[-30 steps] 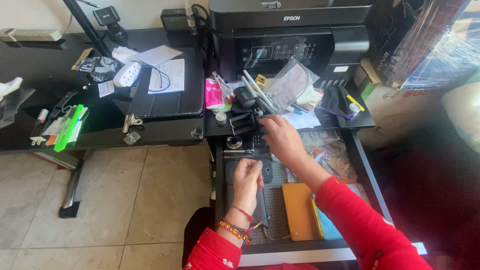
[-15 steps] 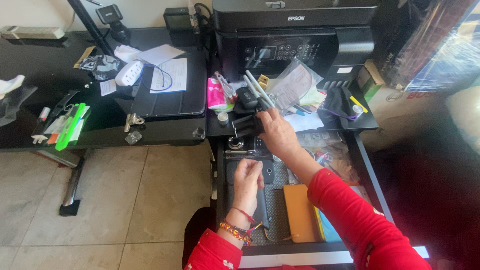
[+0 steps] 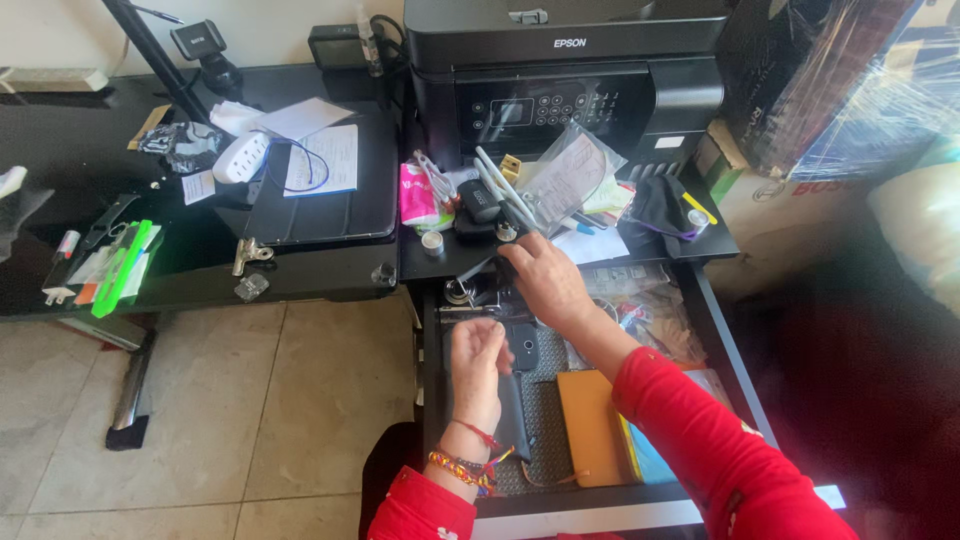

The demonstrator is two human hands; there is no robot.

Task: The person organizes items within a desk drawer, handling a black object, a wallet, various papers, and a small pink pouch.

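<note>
Beige tiled floor (image 3: pixel 250 400) with dark grout lines, black counter (image 3: pixel 190 275) cluttered along its top, black printer (image 3: pixel 565 70) at the counter's back edge, pale wall (image 3: pixel 70 35) behind, open drawer (image 3: pixel 720 345) below, cardboard boxes (image 3: pixel 780 200) at right, soft daylight.

Pink packet (image 3: pixel 415 194): upright on black shelf, left of printer front, white marking on face. Clear plastic bag (image 3: pixel 568 173): leaning before printer, translucent, paper inside. Printer screen (image 3: pixel 505 111): small rectangle on control panel, pale blue-grey, beside button grid. White label (image 3: pixel 669 143): small rectangle, printer's lower right front. Cardboard box (image 3: pixel 790 215): right of shelf, tan, red print. Plastic-wrapped package (image 3: pixel 880 95): upper right, glossy film over blue and dark surfaces. Crumpled clear packets (image 3: pixel 655 305): inside open drawer, right side.
</note>
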